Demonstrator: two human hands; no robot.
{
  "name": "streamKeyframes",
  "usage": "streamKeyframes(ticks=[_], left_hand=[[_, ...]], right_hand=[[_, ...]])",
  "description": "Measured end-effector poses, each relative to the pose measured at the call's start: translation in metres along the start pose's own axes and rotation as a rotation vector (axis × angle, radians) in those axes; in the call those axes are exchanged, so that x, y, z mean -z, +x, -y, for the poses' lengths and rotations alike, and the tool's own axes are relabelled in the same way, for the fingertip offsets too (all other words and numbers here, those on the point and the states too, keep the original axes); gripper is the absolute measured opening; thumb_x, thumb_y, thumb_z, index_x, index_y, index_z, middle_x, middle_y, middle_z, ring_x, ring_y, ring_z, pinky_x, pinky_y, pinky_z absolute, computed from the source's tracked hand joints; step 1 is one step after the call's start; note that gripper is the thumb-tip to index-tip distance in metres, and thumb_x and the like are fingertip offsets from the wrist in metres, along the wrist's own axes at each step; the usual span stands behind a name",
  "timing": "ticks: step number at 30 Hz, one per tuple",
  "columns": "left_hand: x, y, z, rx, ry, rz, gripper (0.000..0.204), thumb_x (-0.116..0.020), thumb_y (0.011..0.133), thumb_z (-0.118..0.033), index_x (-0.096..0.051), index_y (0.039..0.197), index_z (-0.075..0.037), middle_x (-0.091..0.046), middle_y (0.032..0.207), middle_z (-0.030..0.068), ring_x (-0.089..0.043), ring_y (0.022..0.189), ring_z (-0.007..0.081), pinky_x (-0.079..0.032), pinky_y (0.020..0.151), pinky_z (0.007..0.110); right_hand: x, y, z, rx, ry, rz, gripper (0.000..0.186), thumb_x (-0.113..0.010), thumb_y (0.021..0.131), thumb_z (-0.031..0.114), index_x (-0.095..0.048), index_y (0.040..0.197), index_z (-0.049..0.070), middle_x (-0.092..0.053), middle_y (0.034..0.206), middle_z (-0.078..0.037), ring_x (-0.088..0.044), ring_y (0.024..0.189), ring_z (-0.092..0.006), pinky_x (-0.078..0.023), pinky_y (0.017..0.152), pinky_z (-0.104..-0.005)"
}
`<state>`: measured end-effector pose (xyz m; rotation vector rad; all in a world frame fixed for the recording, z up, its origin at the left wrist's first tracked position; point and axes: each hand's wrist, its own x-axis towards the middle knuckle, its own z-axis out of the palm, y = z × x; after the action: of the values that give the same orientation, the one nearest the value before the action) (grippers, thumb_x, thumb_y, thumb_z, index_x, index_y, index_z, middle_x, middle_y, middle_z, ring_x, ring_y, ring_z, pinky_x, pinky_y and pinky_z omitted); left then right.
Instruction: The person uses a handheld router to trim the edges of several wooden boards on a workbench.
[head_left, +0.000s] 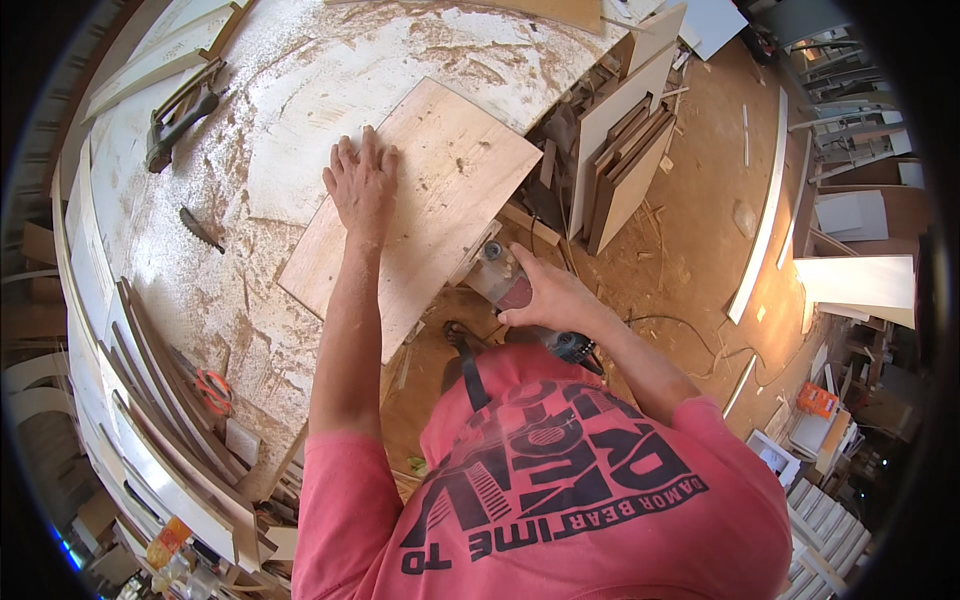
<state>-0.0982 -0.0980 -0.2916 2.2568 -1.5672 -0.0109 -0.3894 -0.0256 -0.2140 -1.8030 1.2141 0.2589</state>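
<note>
A rectangular wooden board [455, 165] lies at an angle on the white, dust-covered worktable [290, 190], its near right edge reaching past the table's edge. My left hand [362, 190] rests flat on the board near its far left edge, fingers slightly spread. At the board's near right edge, my right hand [555, 295] grips a handheld power tool [495, 270] with a grey body and a round knob on top. The tool's front meets or nearly meets the board's edge. Its underside is hidden, and my palm covers part of its body.
A dark-handled tool [182, 130] and a curved dark piece [202, 230] lie on the table's left. Orange-handled scissors [213, 390] sit beside stacked curved strips [170, 400]. Panels [630, 150] lean beyond the table's right edge. A cord [690, 325] crosses the littered floor [700, 220].
</note>
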Motion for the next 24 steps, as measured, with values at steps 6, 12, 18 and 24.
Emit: streamKeyframes(ticks=[6, 12, 18, 24], left_hand=[[0.045, -0.036, 0.057, -0.257, 0.018, 0.122, 0.06, -0.057, 0.095, -0.047, -0.043, 0.147, -0.02, -0.034, 0.154, 0.0173, -0.026, 0.145, 0.0342, -0.023, 0.118, 0.048], [0.065, -0.092, 0.106, -0.303, 0.124, 0.222, 0.067, -0.041, 0.094, -0.068, -0.038, 0.151, -0.033, -0.022, 0.162, 0.0073, -0.017, 0.15, 0.0286, -0.008, 0.121, 0.053], [0.063, -0.091, 0.101, -0.269, 0.118, 0.201, 0.064, -0.044, 0.095, -0.063, -0.04, 0.15, -0.031, -0.024, 0.161, 0.0089, -0.019, 0.148, 0.0312, -0.015, 0.119, 0.053], [0.065, -0.093, 0.1, -0.255, 0.109, 0.192, 0.065, -0.043, 0.094, -0.065, -0.04, 0.15, -0.032, -0.025, 0.161, 0.0088, -0.021, 0.148, 0.0314, -0.018, 0.118, 0.054]], right_hand=[[0.011, 0.004, -0.011, 0.035, -0.029, -0.123, 0.11, -0.077, 0.068, 0.047, -0.024, 0.151, -0.002, -0.047, 0.139, -0.032, -0.049, 0.128, -0.0428, -0.041, 0.107, -0.0443], [0.023, 0.016, 0.001, 0.091, -0.067, -0.087, 0.108, -0.078, 0.068, 0.042, -0.026, 0.15, -0.005, -0.041, 0.148, -0.028, -0.042, 0.137, -0.0377, -0.036, 0.112, -0.04], [0.012, 0.008, 0.024, 0.048, -0.108, -0.06, 0.107, -0.077, 0.068, 0.04, -0.025, 0.15, -0.004, -0.042, 0.145, -0.031, -0.045, 0.134, -0.039, -0.038, 0.11, -0.0406], [-0.02, -0.001, 0.035, 0.074, -0.103, -0.004, 0.106, -0.077, 0.069, 0.04, -0.024, 0.15, -0.004, -0.05, 0.133, -0.033, -0.053, 0.122, -0.0449, -0.044, 0.102, -0.0448]])
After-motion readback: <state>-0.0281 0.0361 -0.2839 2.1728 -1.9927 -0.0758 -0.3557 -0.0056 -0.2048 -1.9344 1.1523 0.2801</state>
